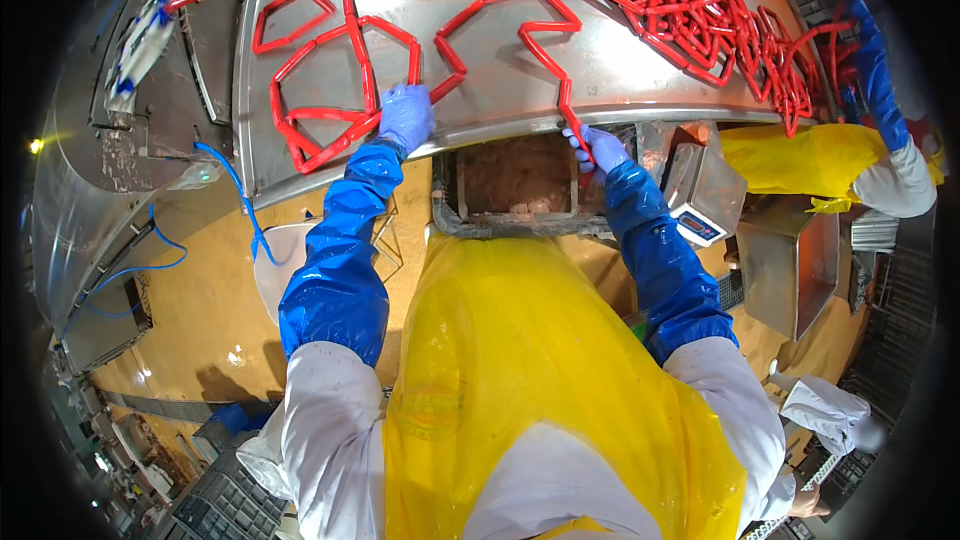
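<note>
A chain of red sausage links (365,80) lies in loops over the steel table (480,90). My left hand (406,118), in a purple glove, is closed on the chain near the table's front edge. Farther right, my right hand (600,150) pinches a link at the end of a zigzag stretch, just past that edge. Its fingers wrap round the link and partly hide it. At the far left, the chain reaches a white machine part (145,45) with blue marks. A big heap of red sausage links (670,0) lies at the back right of the table.
Below my hands stands a grey tub (515,175) with pinkish meat in it. A steel scale (705,185) is right of my right hand. A co-worker in a yellow apron (800,160) stands at the right, near a steel bin (800,260). A blue hose (235,180) hangs at the left.
</note>
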The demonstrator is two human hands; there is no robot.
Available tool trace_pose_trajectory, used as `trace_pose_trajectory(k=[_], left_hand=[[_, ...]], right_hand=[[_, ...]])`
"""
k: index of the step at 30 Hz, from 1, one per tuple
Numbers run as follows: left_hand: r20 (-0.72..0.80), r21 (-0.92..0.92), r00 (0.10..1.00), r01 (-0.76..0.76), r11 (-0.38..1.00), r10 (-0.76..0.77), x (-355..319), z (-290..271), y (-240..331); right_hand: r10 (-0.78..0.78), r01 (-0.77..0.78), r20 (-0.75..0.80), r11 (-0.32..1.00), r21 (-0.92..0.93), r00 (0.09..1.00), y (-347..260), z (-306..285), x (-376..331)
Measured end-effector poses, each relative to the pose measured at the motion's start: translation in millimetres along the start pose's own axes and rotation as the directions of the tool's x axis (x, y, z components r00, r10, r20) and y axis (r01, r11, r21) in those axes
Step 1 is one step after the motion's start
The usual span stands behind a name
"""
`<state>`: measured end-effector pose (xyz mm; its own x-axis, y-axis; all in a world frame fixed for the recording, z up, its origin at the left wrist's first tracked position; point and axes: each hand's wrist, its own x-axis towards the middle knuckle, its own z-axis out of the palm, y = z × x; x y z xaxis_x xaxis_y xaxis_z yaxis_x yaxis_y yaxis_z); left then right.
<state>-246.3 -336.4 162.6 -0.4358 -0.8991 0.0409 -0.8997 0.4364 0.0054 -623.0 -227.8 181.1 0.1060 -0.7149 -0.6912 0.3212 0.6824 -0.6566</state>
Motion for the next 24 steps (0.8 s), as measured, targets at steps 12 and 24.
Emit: trace_pose_trajectory(k=[12,24], left_hand=[[-0.115,-0.045,0.975,-0.194,0.98,0.188,3.7,-33.4,29.2],[0.093,-0.816,0.965,-0.067,0.574,0.244,2.6,-0.5,102.4]], right_hand=[[0.012,0.003,-0.078,0.98,0.198,0.997,39.7,-20.1,-6.2],[0.044,-0.094,0.293,0.983,0.16,0.955,24.3,98.9,-34.7]])
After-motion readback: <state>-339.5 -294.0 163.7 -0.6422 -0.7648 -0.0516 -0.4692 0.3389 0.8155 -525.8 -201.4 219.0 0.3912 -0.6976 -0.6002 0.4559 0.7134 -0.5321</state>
